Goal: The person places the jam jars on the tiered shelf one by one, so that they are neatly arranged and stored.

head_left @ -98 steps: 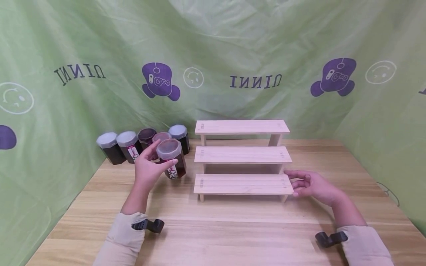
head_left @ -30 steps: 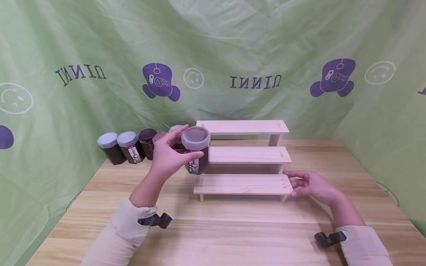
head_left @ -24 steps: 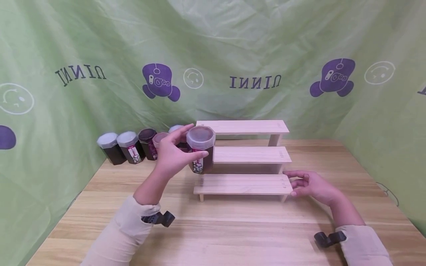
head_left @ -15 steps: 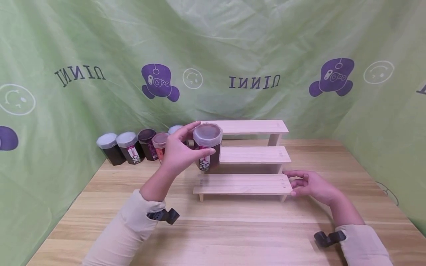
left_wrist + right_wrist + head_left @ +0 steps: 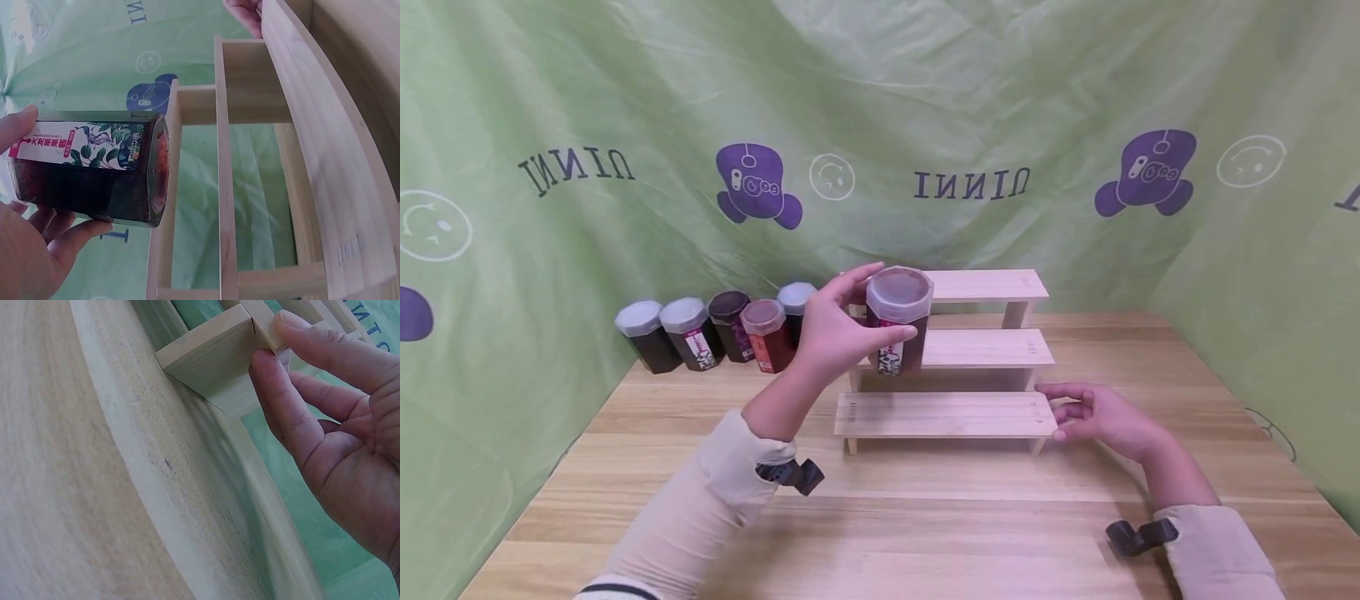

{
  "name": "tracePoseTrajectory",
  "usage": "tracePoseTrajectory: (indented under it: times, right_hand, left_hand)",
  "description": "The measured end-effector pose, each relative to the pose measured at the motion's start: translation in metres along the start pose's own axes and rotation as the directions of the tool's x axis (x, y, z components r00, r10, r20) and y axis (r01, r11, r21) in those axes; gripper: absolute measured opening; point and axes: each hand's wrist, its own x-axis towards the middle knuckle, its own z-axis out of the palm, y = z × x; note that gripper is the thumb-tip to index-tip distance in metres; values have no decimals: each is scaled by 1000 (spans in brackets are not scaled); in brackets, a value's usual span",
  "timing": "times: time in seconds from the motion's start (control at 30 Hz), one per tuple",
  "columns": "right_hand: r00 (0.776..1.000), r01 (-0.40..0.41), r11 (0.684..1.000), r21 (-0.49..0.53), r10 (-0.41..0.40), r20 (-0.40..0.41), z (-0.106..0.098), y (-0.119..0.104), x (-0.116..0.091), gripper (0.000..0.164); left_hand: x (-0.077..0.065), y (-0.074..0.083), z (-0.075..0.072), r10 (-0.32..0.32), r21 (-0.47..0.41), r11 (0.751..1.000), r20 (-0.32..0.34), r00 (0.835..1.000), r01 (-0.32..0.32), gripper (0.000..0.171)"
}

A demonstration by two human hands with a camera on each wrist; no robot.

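Head view: your left hand grips a jar over the rack your right hand pinches; dipping the left could knock them together.

Glossy, smooth-sided jar — matt, smooth wooden stand — creased, faintly shiny backdrop.

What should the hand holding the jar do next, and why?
Perhaps the left hand should gently lower the jar onto the wooden rack: the jar is up in the air near the rack's left end, and the right hand grips the right end of its lowest shelf.
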Motion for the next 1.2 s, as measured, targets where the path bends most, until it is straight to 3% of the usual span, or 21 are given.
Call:
tracePoseTrajectory:
  times: [0.43, 0.83, 1.2]
  right_hand:
    - [999, 22, 1000, 17, -22, 27, -1, 0, 0, 72]
    - [1000, -1, 1000, 4, 1, 12, -1, -1, -1, 74]
    - [1000, -8, 1000, 2, 8, 15, -1, 0, -1, 75]
  left_hand:
    - [10, 11, 31, -32, -30, 999, 42, 999, 34, 79]
    - [26, 27, 55, 44, -61, 997, 11, 999, -43, 79]
    - [46, 35, 81, 59, -83, 995, 51, 997, -55, 84]
